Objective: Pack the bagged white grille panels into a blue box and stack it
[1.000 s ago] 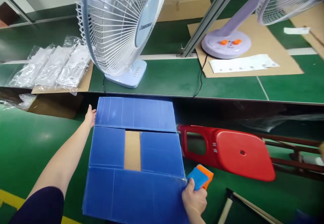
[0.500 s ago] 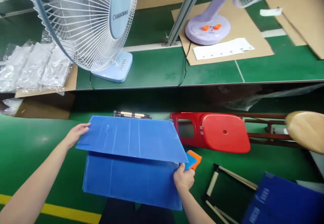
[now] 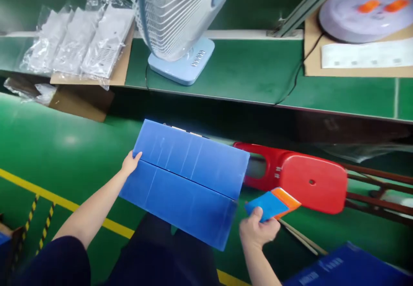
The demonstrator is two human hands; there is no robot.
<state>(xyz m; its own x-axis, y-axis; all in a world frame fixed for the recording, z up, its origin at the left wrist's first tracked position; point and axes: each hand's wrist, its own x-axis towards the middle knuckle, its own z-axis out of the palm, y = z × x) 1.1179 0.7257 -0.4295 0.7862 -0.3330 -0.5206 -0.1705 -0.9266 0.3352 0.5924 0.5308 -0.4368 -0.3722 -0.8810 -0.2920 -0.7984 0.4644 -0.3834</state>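
A blue corrugated plastic box (image 3: 185, 204) is in front of me, its two top flaps lying nearly level with a thin seam between them. My left hand (image 3: 130, 163) grips the box's left edge where the flaps meet, thumb on top. Off the box's right side, my right hand (image 3: 260, 228) is closed round a flat blue-and-orange handheld item (image 3: 272, 204), whose exact kind I cannot make out. That hand is apart from the box.
A red plastic stool (image 3: 312, 182) stands right of the box. The green workbench (image 3: 245, 70) ahead carries a light blue fan (image 3: 183, 57), bagged white parts (image 3: 103, 40) and a lilac fan base (image 3: 364, 19). Another blue box (image 3: 348, 266) is at lower right.
The raised far flap has come down level with the near one. My right hand has left the box's right edge, carrying the blue-and-orange item. The view has shifted.
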